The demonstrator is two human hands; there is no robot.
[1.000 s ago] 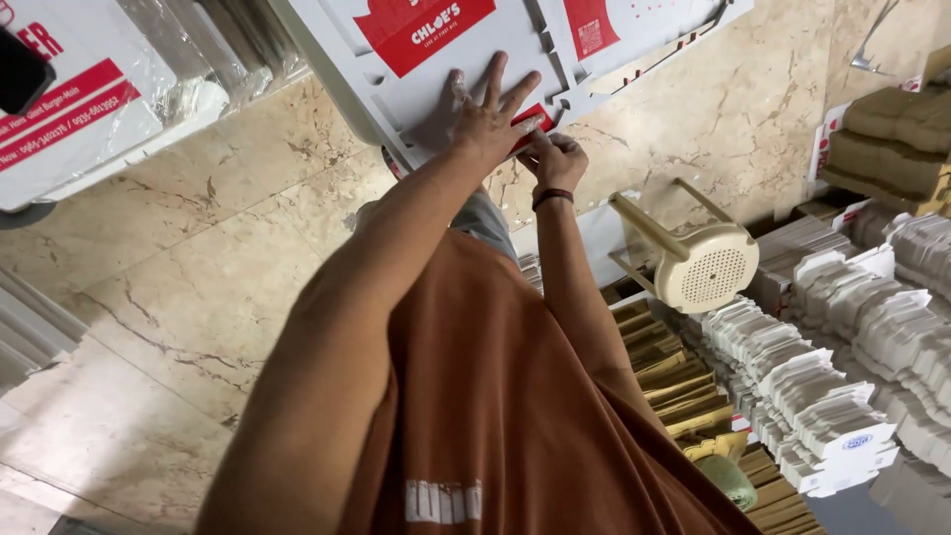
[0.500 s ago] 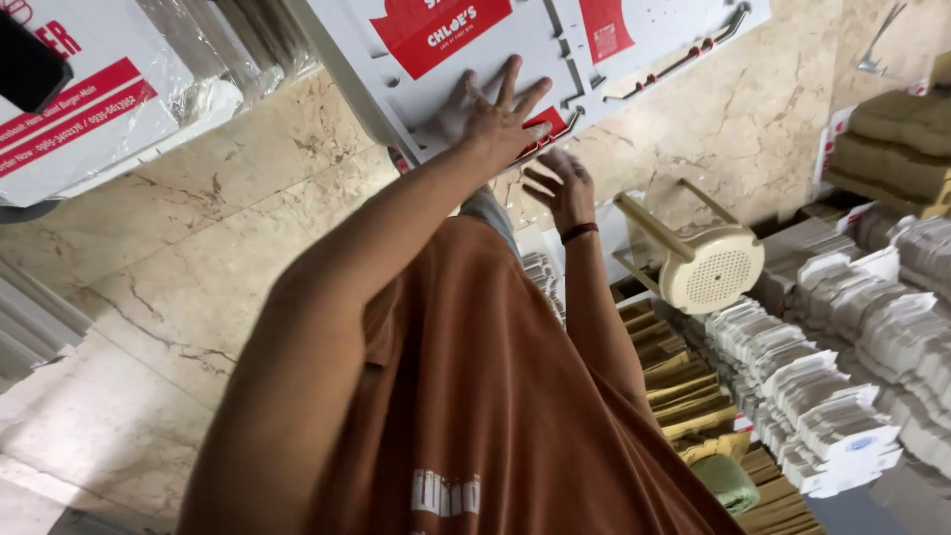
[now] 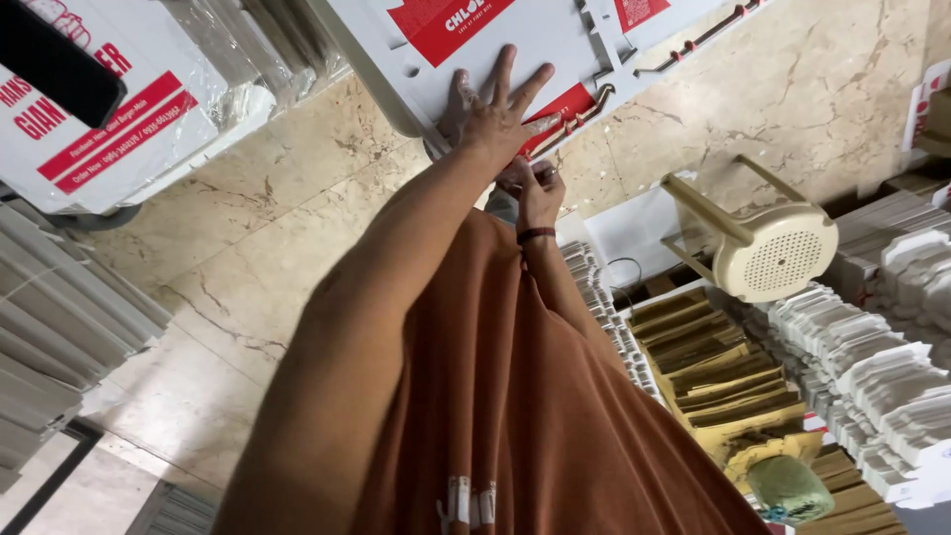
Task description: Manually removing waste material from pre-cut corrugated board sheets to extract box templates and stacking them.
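The left hand lies flat, fingers spread, on a white die-cut carton blank with red printed panels, gripping nothing. The right hand sits just below it at the blank's lower edge, fingers curled at a red flap; whether it pinches the flap cannot be determined. The blank is unfolded and holds nothing. To the right, rows of stacked white flat blanks and brown flat blanks stand on edge, with a beige stool beside them. More printed white cartons lie at upper left.
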